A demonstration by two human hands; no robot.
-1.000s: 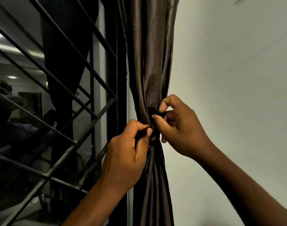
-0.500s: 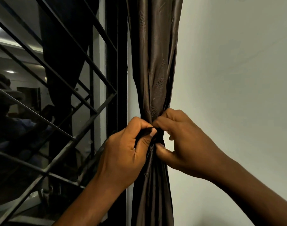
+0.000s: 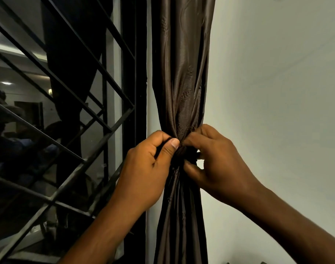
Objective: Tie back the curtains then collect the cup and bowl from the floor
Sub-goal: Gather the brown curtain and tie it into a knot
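Note:
A dark brown satin curtain [image 3: 182,82] hangs gathered into a narrow bunch between the window frame and the wall. A dark tie-back band [image 3: 183,155] cinches it at mid height. My left hand [image 3: 145,168] pinches one end of the band on the left side of the bunch, thumb on top. My right hand [image 3: 218,162] grips the band and knot from the right, fingers curled around it. The two hands nearly touch at the knot. No cup or bowl is in view.
A black metal window grille [image 3: 71,119] with diagonal bars fills the left; its dark glass reflects a room and ceiling lights. A black window frame [image 3: 134,73] stands beside the curtain. A plain white wall [image 3: 277,92] takes up the right.
My right hand has dropped from above the knot to wrap around it from the side. The left hand keeps its pinch on the band. The bunch looks drawn tighter.

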